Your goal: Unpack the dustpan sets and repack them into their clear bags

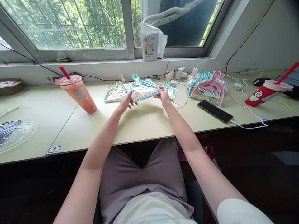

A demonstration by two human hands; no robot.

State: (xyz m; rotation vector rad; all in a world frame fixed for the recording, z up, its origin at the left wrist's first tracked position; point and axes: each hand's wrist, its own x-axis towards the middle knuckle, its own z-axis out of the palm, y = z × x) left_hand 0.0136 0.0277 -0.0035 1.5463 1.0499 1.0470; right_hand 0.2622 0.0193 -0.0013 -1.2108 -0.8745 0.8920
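A teal mini dustpan and brush set (143,88) in a clear printed bag is held up just above the table, its handle pointing away from me. My left hand (126,101) grips its left lower corner, thumb on top and the other fingers partly beneath. At the right edge, my right hand (163,95) pinches the bag between thumb and fingers. Behind my left hand lies a pale green bagged dustpan set (116,92). Another teal bagged set (171,89) lies partly hidden behind my right hand.
Several bagged dustpan sets, a pink one (211,88) in front, stand at the right. Near them are a phone (215,111) on a white cable and a red cup (265,93). A pink drink cup (78,93) leans at the left. Chargers (179,73) line the wall.
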